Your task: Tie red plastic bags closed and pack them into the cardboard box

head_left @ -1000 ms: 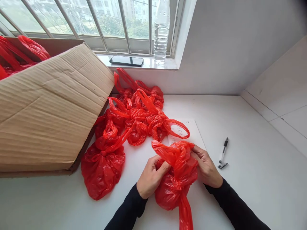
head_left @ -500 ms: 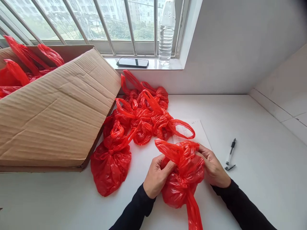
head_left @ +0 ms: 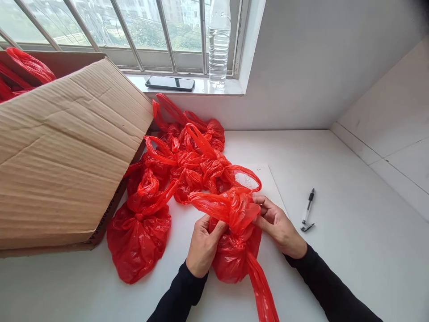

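Note:
A knotted red plastic bag (head_left: 234, 255) is between my hands at the front of the white table, one handle trailing toward me and the other pointing left. My left hand (head_left: 205, 246) grips its left side, thumb on top and fingers partly hidden behind the plastic. On the right, my right hand (head_left: 281, 226) pinches the bag near its knot between thumb and fingers. What the bag contains is hidden. Left of it lies another tied red bag (head_left: 139, 241), and several more red bags (head_left: 191, 163) are heaped behind. A sheet of paper with writing (head_left: 264, 183) lies partly under them.
A large cardboard box (head_left: 73, 156) with red bags inside stands at the left. A pen (head_left: 309, 205) and its cap (head_left: 307, 227) lie at the right. On the windowsill are a phone (head_left: 170, 83) and a water bottle (head_left: 219, 53).
The view has shifted, so most things appear further left. My right fingers have moved slightly on the bag near the knot; both hands still hold it.

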Tool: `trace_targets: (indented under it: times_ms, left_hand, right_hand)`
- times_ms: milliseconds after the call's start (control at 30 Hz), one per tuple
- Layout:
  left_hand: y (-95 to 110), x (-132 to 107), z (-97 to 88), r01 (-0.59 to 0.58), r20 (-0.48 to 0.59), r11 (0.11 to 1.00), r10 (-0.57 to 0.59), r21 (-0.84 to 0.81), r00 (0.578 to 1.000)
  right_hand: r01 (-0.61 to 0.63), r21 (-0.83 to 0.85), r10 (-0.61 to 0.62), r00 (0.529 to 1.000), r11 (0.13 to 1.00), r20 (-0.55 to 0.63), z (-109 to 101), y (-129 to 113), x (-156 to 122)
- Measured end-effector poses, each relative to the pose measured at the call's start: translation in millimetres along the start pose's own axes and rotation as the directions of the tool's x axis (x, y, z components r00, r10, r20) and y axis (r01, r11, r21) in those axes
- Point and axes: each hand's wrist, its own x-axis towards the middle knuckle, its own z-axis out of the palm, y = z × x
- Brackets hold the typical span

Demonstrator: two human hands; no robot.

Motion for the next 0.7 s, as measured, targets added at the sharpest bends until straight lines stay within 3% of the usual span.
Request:
trace_targets:
  times_ms: [333, 467, 700]
  left_hand:
    - [10.8, -3.6, -2.1, -0.002, 0.198, 0.995, -0.018, 0.101, 0.98]
    - [7.0, -2.5, -2.8, 0.007, 0.128, 0.999, -0.013, 0.044, 0.992]
    - [4.3, 0.3, -2.4, 0.04, -0.001, 0.983, -0.04, -0.181, 0.999]
  right_hand:
    - [0.025, 0.017, -0.024, 0.998, 1.0, -0.061, -0.7, 4.8, 0.0]
    - [-0.007, 0.037, 0.008, 0.999, 0.999, -0.034, 0.4, 3.1, 0.7]
    - [-0.038, 0.022, 0.036, 0.993, 0.999, 0.116, 7.9, -7.1, -0.2]
